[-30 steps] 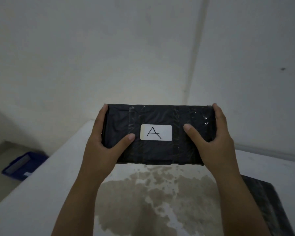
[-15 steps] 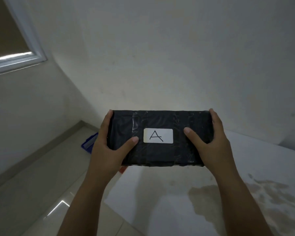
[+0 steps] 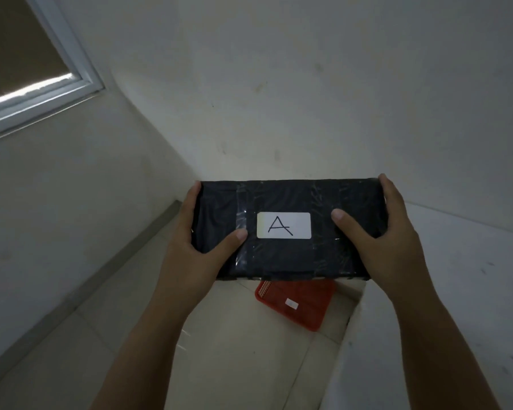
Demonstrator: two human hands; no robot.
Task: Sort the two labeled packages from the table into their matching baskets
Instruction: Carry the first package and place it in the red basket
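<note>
A black wrapped package [image 3: 288, 255] with a white label marked "A" is held level in front of me, above the floor. My left hand [image 3: 199, 241] grips its left end, thumb on top. My right hand [image 3: 379, 229] grips its right end the same way. Below the package a red basket [image 3: 296, 303] lies on the floor tiles, with a small white label on it; its far part is hidden behind the package. The second package and the blue basket are out of view.
The white table [image 3: 456, 321] fills the right side, its left edge running down beside the red basket. Pale floor tiles lie at lower left. White walls meet in a corner behind the package, with a window frame [image 3: 71, 69] at upper left.
My view has swung left, off the table and over the floor. The package stays in both hands. The blue basket has gone out of sight and the red basket now shows below the package.
</note>
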